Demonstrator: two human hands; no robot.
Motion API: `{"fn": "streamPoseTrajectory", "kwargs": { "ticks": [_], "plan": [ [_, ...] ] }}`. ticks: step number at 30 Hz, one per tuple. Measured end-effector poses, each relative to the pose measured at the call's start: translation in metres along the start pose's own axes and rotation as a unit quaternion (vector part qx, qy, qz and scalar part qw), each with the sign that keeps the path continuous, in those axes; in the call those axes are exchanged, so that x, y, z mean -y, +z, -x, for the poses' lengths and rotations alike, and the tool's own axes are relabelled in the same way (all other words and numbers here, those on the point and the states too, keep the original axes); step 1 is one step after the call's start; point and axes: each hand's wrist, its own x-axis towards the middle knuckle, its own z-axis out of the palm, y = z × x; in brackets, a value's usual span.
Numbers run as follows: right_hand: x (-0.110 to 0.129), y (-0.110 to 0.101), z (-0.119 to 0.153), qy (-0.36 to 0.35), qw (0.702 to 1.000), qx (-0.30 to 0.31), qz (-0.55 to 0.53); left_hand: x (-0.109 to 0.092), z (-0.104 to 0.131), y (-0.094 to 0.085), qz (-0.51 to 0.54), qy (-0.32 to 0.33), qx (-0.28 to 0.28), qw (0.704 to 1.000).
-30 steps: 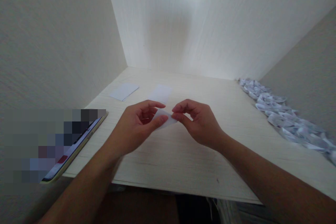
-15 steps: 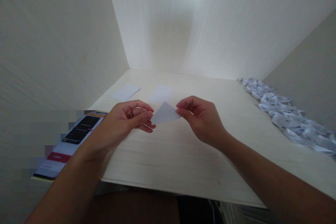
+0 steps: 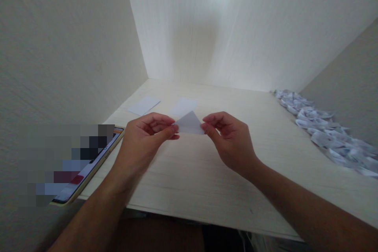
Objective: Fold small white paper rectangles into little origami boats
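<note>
Since one second earlier, both hands have moved apart, and the left thumb has shifted from the face of the paper to its corner. Left hand (image 3: 144, 136): thumb and fingers pinch the left corner of a white paper triangle (image 3: 191, 124). Right hand (image 3: 233, 138): thumb and index finger pinch the right corner. The triangle is positioned between the hands, above the tabletop (image 3: 191, 183), apex directed toward the rear panel (image 3: 242, 39), lower edge nearly level.

Beyond the triangle lies a loose white sheet (image 3: 185, 105); a second white paper piece (image 3: 144, 105) lies to its left. A smartphone (image 3: 85, 175), partly masked by pixelation, is located at the left edge, beside the left forearm. A row of folded white paper pieces (image 3: 325, 132) extends along the right panel (image 3: 348, 75).
</note>
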Motion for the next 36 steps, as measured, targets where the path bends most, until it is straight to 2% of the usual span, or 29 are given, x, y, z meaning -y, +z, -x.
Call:
{"fn": "streamPoseTrajectory", "kwargs": {
  "ticks": [2,5,7,9,15,22,29,33,36],
  "plan": [
    [0.001,0.001,0.001,0.014,1.000,0.004,-0.021,-0.001,0.002,0.001,-0.027,0.026,-0.016,0.999],
    [0.001,0.002,0.000,0.036,0.998,0.009,-0.056,-0.007,0.005,0.002,-0.122,0.081,-0.036,0.989],
    [0.000,0.002,-0.001,0.048,0.996,0.007,-0.072,-0.011,0.008,0.003,-0.179,0.112,-0.035,0.977],
    [-0.001,0.001,-0.002,0.054,0.996,0.003,-0.075,-0.013,0.009,0.003,-0.186,0.121,-0.028,0.975],
    [-0.001,-0.001,-0.003,0.023,0.999,0.000,-0.034,-0.014,0.003,-0.001,-0.145,0.095,-0.002,0.985],
    [0.004,-0.003,0.000,-0.053,0.996,0.006,0.073,-0.019,-0.001,-0.007,-0.172,0.078,0.021,0.982],
    [0.005,-0.004,0.000,-0.065,0.993,-0.007,0.095,-0.018,0.002,-0.007,-0.191,0.078,0.029,0.978],
    [0.004,-0.003,0.001,-0.056,0.995,-0.006,0.081,-0.012,0.005,-0.004,-0.177,0.057,0.002,0.982],
    [0.004,-0.001,0.002,-0.037,0.998,-0.001,0.049,-0.004,0.005,-0.001,-0.121,0.056,-0.030,0.991]
  ]
}}
